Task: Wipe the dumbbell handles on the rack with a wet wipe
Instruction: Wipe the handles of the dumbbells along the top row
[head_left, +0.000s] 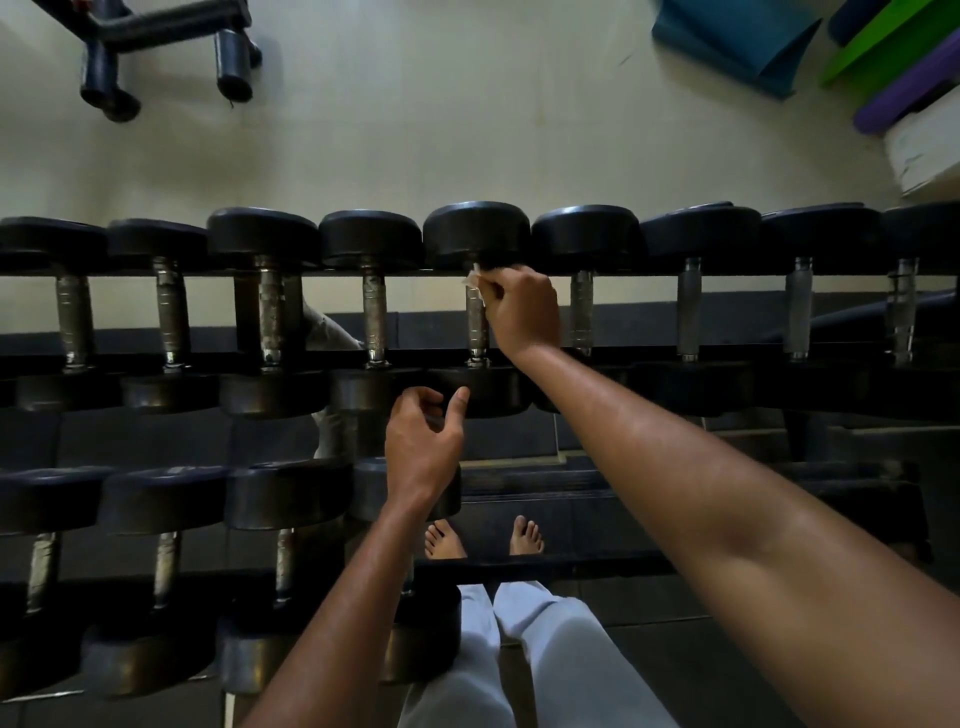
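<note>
White, crumpled and small, the wet wipe sits pinched in the curled fingers of your right hand, pressed against the far end of the knurled steel handle of the fifth dumbbell from the left on the upper row, just below its black rubber far head. Only a scrap of the wipe shows at the hand's 10 o'clock edge; the rest is hidden in your grip. Your right forearm runs in from 5 o'clock, crossing the near rail of the black metal rack.

Your left hand hovers at 7 o'clock from the right one, fingers loosely curled with the thumb raised, holding nothing; its thumb tip lies over the near head of that same dumbbell (whether it actually touches, you cannot tell from here).

The other steel-handled dumbbells line the row on both sides, with a second tier lower at 8 o'clock. Beyond the rack at 12 o'clock lies the pale cream floor, with a dark tubular equipment base at 11 o'clock and folded blue, green and purple mats at 1 o'clock. Your bare feet and light trousers show at 6 o'clock.
</note>
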